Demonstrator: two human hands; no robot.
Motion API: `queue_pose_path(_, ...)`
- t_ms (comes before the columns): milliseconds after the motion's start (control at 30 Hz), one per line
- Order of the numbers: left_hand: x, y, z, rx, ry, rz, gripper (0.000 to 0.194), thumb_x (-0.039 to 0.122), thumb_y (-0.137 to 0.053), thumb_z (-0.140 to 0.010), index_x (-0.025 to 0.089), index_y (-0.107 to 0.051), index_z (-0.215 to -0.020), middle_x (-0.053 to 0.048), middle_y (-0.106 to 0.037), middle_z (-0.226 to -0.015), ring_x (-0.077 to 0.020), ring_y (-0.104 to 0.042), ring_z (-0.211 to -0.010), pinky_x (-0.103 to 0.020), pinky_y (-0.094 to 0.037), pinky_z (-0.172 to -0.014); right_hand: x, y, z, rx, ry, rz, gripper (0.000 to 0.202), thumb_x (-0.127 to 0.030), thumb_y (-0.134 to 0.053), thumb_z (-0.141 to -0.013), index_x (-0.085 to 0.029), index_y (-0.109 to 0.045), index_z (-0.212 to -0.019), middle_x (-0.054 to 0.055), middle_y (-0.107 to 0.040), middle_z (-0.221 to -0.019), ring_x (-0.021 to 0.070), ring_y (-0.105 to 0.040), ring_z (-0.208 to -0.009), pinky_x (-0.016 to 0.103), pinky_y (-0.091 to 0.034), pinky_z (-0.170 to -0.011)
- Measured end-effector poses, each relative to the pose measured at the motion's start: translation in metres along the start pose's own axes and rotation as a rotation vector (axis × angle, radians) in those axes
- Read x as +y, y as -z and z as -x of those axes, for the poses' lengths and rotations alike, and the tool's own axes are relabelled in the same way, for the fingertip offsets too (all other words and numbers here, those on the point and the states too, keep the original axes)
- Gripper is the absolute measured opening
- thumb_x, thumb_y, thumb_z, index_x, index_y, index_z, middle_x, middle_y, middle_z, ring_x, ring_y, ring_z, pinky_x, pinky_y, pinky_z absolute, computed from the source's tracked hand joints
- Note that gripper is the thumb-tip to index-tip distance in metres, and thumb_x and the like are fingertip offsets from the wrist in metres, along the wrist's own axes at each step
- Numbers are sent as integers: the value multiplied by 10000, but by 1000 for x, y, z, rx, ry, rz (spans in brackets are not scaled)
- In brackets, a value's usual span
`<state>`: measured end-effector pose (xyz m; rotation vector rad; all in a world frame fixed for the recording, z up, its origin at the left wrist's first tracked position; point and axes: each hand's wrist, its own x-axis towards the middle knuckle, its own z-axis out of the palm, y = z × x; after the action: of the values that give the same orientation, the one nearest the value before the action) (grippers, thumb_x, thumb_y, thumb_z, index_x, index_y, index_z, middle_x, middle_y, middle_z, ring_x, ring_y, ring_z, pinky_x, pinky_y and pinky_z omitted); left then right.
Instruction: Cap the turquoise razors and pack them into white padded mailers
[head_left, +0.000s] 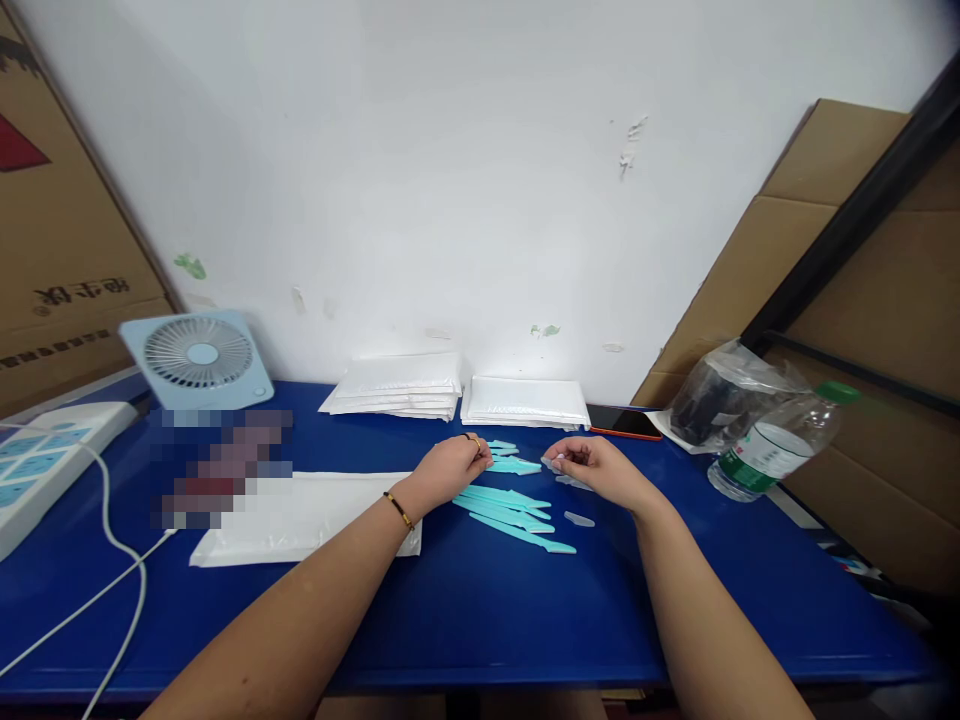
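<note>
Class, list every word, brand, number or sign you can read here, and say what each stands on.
"®", faint, beside the large characters: on the cardboard box at left.
Those characters and the smaller line below: too unclear to quote.
Green label on the bottle: too small to read.

no text reads clearly — box (82, 235) characters inverted, bottle label (766, 458) too small
</note>
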<state>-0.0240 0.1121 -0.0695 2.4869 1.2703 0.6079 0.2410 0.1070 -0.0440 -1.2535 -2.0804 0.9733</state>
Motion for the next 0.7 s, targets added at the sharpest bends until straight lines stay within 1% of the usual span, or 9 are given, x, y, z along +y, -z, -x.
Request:
queue_pose_path(67, 0, 0, 0, 1, 3, -2, 240, 318, -407, -885, 187, -598, -820, -18, -616, -870, -140, -558, -733, -240, -399, -671, 1, -1, -1, -9, 3, 15, 289, -399, -554, -788, -162, -657, -919, 33, -628, -745, 130, -537, -647, 233, -413, -562)
queue_pose_path(167, 2, 1, 0, -4, 9, -2, 242, 318, -408, -884, 187, -604, -830, -20, -617, -877, -138, -557, -718, -240, -399, -659, 1, -3, -2, -16, 4, 33, 285, -393, -560, -785, -158, -661, -912, 19, -606, -700, 115, -501, -598, 225, -383, -530)
queue_pose_path(267, 4, 0, 0, -3, 3, 2, 238, 321, -414, -882, 188, -605, -830, -18, -618, -878, -137, -555, -718, -237, -394, -641, -1, -10, -4, -11, 16, 41, 276, -382, -562, -782, -158, -665, -905, 4, -583, -656, 106, -471, -567, 221, -362, -515)
queue_pose_path(433, 6, -4, -2, 8, 22, -56, 226, 321, -429, -880, 196, -612, -832, -16, -622, -875, -143, -565, -733, -242, -390, -645, -5, -23, -11, 9, 67, 84, 232, -346, -570, -777, -186, -669, -912, 13, -631, -737, 126, -516, -643, 238, -405, -598)
queue_pose_path(500, 5, -4, -3, 20, 55, -114, 226, 308, -431, -881, 199, -621, -824, -19, -628, -871, -156, -572, -775, -256, -390, -684, -5, -20, -10, 58, 83, 140, 244, -342, -587, -761, -194, -661, -940, 18, -643, -781, 134, -532, -670, 246, -416, -625)
queue_pose_path(567, 5, -2, -2, 58, 90, -160, 202, 297, -450, -872, 209, -631, -848, -23, -630, -904, -177, -566, -864, -273, -384, -726, -3, -10, -5, 91, 79, 195, 248, -347, -603, -742, -195, -661, -929, 26, -644, -807, 140, -540, -685, 251, -419, -633)
queue_pose_path(600, 5, 0, -1, 75, 95, -166, 184, 302, -471, -862, 216, -634, -865, -24, -628, -926, -184, -557, -902, -277, -380, -743, -2, -4, -2, 72, 62, 218, 244, -353, -618, -726, -191, -666, -901, 27, -641, -796, 143, -541, -680, 250, -417, -622)
queue_pose_path(633, 6, 1, 0, 80, 84, -156, 169, 319, -499, -846, 225, -636, -879, -21, -625, -941, -186, -550, -923, -278, -378, -754, 0, 3, 2, 22, 33, 235, 239, -360, -637, -705, -186, -672, -864, 25, -635, -765, 144, -540, -665, 246, -413, -603)
queue_pose_path(700, 9, 5, 3, 34, 24, -110, 178, 380, -564, -798, 243, -640, -882, -9, -620, -940, -177, -552, -908, -267, -379, -751, 4, 14, 10, -136, -52, 267, 243, -356, -694, -636, -181, -682, -803, 14, -617, -692, 144, -537, -624, 236, -397, -554)
